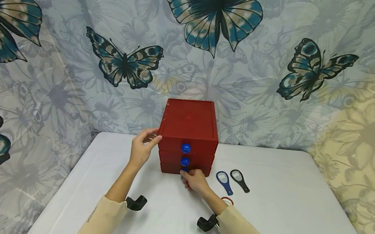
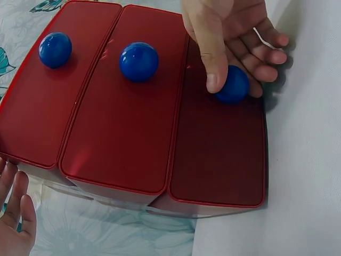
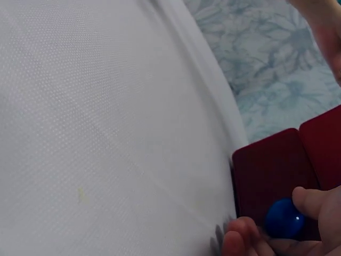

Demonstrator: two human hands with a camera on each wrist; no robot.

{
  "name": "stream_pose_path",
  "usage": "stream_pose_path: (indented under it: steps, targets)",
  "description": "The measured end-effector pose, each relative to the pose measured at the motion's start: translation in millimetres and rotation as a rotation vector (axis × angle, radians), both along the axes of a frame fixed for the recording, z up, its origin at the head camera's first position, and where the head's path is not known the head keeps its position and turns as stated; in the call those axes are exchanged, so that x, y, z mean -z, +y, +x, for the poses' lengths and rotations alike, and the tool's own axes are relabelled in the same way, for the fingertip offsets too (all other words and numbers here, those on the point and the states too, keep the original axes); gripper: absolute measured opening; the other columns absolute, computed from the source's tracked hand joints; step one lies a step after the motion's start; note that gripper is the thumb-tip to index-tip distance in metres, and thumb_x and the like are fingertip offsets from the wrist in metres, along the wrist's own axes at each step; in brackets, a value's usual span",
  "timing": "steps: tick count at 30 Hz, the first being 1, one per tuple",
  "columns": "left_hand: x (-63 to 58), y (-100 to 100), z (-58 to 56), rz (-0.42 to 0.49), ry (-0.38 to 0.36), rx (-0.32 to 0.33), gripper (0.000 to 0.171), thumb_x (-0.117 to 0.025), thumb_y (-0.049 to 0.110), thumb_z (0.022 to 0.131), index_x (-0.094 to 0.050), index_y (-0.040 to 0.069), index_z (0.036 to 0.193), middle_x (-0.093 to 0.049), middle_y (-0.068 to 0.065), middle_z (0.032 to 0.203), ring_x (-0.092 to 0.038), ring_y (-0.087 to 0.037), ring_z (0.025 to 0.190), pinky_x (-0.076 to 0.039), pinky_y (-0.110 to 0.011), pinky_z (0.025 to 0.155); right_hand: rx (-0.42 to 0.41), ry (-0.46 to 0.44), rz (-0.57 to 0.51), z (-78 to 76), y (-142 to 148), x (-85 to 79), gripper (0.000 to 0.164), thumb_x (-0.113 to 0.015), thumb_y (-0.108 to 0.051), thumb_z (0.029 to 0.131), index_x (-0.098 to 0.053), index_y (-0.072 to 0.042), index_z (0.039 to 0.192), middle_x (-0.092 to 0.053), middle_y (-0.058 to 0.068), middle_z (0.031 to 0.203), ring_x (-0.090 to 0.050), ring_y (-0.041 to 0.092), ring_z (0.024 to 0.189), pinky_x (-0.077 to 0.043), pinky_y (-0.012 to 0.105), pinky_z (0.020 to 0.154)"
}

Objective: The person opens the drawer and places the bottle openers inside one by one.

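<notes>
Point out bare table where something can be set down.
On the table, the widest bare patch runs from the black ring-headed tool to the right edge. Another lies left of the left forearm; a smaller one between it and the right forearm. Crowded: around the right hand, with the drawer box, blue ring-headed tool and red ring close by.

Butterfly-print backdrop [image 1: 263, 75], white table [image 1: 282, 212], loop-headed tools [image 1: 227, 187]

Blocked dead ahead by red drawer unit [image 1: 188, 119], at its left edge by left hand [image 1: 142, 148], at bottom knob [image 2: 233, 85] by right hand [image 1: 196, 181]! Crowded just right by blue magnifier [image 1: 226, 186], black magnifier [image 1: 241, 183]; then roomy, farther right, across white table [image 1: 293, 199].
</notes>
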State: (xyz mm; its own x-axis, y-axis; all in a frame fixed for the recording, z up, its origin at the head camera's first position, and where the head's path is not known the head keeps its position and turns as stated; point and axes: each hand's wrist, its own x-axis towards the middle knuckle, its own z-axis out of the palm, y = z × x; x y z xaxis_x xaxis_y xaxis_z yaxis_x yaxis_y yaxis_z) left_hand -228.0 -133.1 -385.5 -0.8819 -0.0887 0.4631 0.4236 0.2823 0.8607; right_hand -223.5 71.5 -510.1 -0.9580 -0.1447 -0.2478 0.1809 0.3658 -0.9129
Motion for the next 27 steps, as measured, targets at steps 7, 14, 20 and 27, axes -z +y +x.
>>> stream_pose_path:
  steps: [7,14,20,27]
  targets:
    - [0.0,2,-1.5,-0.002,-0.018,0.008,0.034,-0.07,0.008,0.089,-0.065,-0.007,0.119,-0.065,-0.025,0.111,-0.057,0.0,0.085,-0.048,-0.021,0.082,0.005,0.003,-0.021,-3.2,6,3.7,0.039,-0.063,-0.034,0.094,-0.066,0.001,0.077,-0.057,0.001,0.061,-0.051,0.01,0.052,-0.046,0.021,0.048]
    - [0.2,0,-1.1,0.005,-0.036,0.006,0.035,-0.07,0.008,0.089,-0.065,-0.008,0.119,-0.065,-0.026,0.11,-0.056,-0.001,0.085,-0.049,-0.026,0.084,-0.021,0.039,0.012,-0.1,7,3.9,0.041,-0.066,-0.036,0.092,-0.068,0.0,0.074,-0.06,0.0,0.059,-0.052,0.008,0.051,-0.047,0.02,0.049]
    - [-1.8,1,-1.9,0.002,-0.03,0.016,0.035,-0.07,0.009,0.089,-0.064,-0.008,0.12,-0.065,-0.027,0.108,-0.056,-0.003,0.085,-0.05,-0.032,0.085,-0.081,0.102,0.104,18.4,9,-0.7,0.043,-0.064,-0.033,0.094,-0.068,0.002,0.07,-0.058,0.001,0.056,-0.049,0.009,0.049,-0.041,0.021,0.048]
    - [1.8,0,0.6,0.007,-0.049,-0.002,0.035,-0.07,0.009,0.089,-0.065,-0.006,0.12,-0.065,-0.025,0.111,-0.056,-0.001,0.085,-0.047,-0.021,0.082,-0.203,0.241,0.199,63.5,13,-3.6,0.048,-0.061,-0.036,0.095,-0.065,-0.001,0.062,-0.053,-0.003,0.051,-0.041,0.005,0.047,-0.03,0.019,0.043]
